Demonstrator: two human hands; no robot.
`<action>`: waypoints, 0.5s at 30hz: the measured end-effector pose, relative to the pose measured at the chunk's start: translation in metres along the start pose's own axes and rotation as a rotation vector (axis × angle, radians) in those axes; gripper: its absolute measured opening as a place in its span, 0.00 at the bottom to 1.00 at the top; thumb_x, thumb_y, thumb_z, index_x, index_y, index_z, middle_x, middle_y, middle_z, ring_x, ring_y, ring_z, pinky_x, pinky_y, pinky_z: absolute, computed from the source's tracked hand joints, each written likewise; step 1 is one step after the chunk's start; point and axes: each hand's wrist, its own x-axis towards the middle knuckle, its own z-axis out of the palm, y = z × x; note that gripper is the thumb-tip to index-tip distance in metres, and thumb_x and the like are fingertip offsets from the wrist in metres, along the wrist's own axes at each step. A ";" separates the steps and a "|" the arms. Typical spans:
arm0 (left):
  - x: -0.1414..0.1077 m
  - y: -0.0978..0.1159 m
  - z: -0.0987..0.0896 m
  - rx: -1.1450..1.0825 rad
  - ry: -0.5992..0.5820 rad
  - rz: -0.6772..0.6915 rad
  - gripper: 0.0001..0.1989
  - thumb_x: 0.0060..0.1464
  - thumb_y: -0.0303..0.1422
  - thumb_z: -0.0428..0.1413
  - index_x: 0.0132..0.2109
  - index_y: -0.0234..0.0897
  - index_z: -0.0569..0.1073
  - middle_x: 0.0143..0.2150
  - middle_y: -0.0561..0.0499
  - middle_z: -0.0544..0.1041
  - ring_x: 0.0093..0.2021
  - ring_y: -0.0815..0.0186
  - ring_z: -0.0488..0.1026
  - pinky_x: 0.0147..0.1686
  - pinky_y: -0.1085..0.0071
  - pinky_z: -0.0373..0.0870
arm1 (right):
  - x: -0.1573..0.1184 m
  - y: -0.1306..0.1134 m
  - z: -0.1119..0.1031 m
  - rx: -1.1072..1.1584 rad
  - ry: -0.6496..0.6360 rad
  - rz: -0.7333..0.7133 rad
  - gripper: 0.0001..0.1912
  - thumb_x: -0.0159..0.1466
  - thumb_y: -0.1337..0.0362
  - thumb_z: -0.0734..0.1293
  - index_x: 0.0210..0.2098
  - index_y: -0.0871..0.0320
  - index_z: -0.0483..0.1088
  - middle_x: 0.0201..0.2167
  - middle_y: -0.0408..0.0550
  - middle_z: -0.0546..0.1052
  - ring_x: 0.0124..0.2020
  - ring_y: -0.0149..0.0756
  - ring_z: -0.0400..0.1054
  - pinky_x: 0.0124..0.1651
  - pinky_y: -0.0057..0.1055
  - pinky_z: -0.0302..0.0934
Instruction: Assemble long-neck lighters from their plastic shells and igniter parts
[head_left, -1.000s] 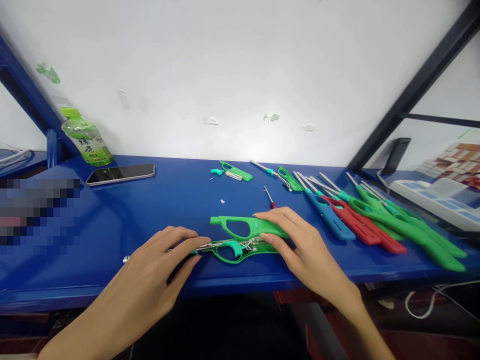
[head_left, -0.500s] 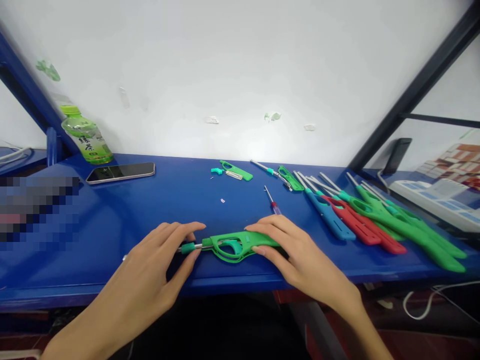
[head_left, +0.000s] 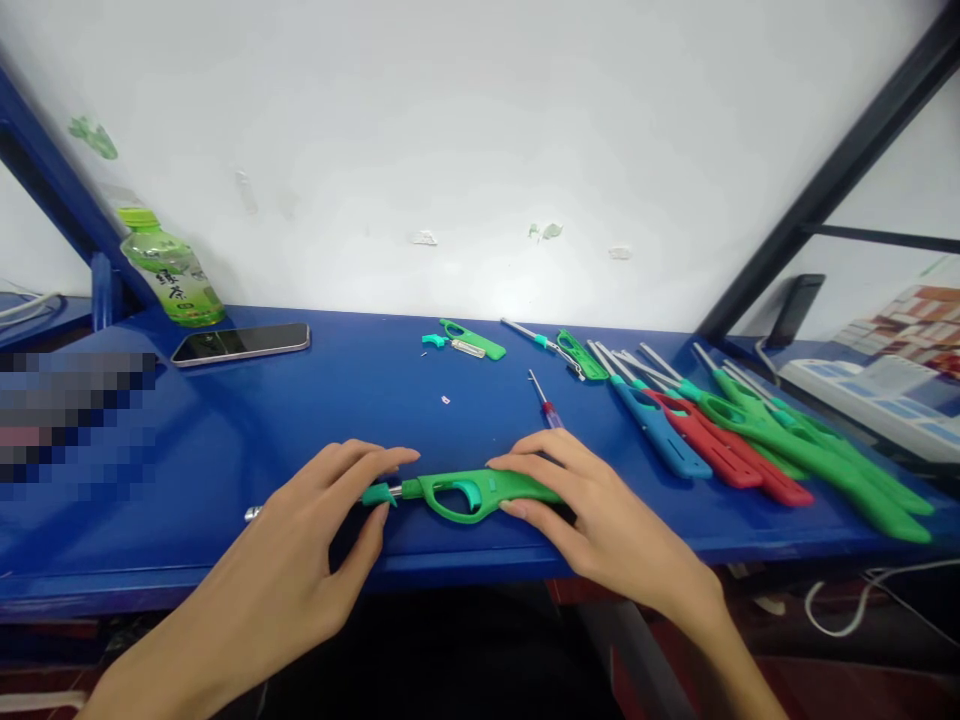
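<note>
A green utility lighter (head_left: 491,492) lies crosswise near the table's front edge, its metal tube pointing left. My right hand (head_left: 581,490) is closed around its handle, thumb on the near side and fingers on the far side. The teal trigger shows inside the finger loop. My left hand (head_left: 330,520) curls over the tube, with the thumb by the teal collar (head_left: 380,495) and the index finger stretched above it. Bare metal shows between collar and green body. The tube's tip (head_left: 253,514) pokes out left of my left hand; the stretch between is hidden under it.
Behind my hands lie a screwdriver (head_left: 546,400), a green handle shell (head_left: 480,340) with small parts, and a loose metal tube (head_left: 529,334) beside another shell (head_left: 582,356). Blue, red and green lighters (head_left: 705,430) sit at right. A phone (head_left: 244,344) and a bottle (head_left: 171,275) stand left.
The lighter's handle halves, slightly apart around the finger loop before, now sit together. The teal collar has turned, showing a small point below it. My left thumb has shifted slightly left.
</note>
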 end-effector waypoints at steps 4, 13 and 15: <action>0.002 0.001 0.004 0.013 0.059 0.131 0.18 0.73 0.35 0.53 0.66 0.51 0.71 0.60 0.50 0.76 0.55 0.59 0.76 0.55 0.61 0.74 | 0.000 -0.001 0.000 -0.006 0.001 0.000 0.14 0.77 0.61 0.64 0.60 0.51 0.73 0.56 0.49 0.76 0.57 0.43 0.70 0.64 0.43 0.65; 0.006 -0.003 0.015 0.007 0.109 0.215 0.14 0.73 0.30 0.53 0.59 0.45 0.79 0.52 0.47 0.80 0.48 0.58 0.76 0.48 0.59 0.75 | -0.002 0.001 0.000 -0.072 0.001 -0.016 0.18 0.78 0.59 0.62 0.65 0.51 0.73 0.58 0.52 0.77 0.57 0.46 0.71 0.64 0.49 0.65; 0.006 -0.002 0.014 0.015 0.126 0.242 0.14 0.73 0.28 0.52 0.59 0.43 0.79 0.51 0.47 0.80 0.47 0.59 0.76 0.46 0.60 0.75 | -0.004 0.000 0.001 -0.084 0.005 -0.013 0.19 0.79 0.59 0.62 0.66 0.49 0.72 0.58 0.52 0.77 0.56 0.46 0.72 0.64 0.50 0.65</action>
